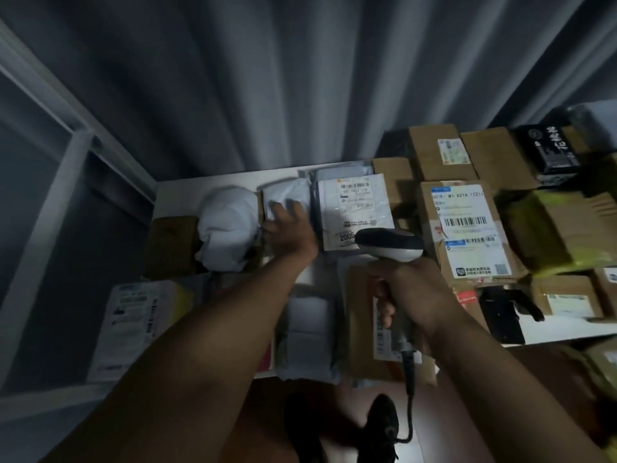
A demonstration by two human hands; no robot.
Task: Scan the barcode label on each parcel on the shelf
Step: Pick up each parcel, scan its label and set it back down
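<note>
My right hand point(405, 292) grips the handle of a black and white barcode scanner point(389, 244), its head held over the shelf near a grey mailer with a white barcode label point(354, 205). My left hand point(288, 225) reaches forward, fingers spread and resting on a small white plastic parcel point(287, 195) left of that mailer. A crumpled white bag parcel point(227, 225) lies further left, beside a brown box point(170, 245). To the right stands a cardboard box with two barcode labels point(464, 222).
Several more cardboard boxes point(437, 152) and a black parcel point(547, 152) crowd the shelf's right side. A lower shelf level holds a labelled parcel point(133, 325) and white packets point(307, 325). White shelf uprights point(43, 228) stand left; corrugated wall behind. My shoes point(380, 429) show below.
</note>
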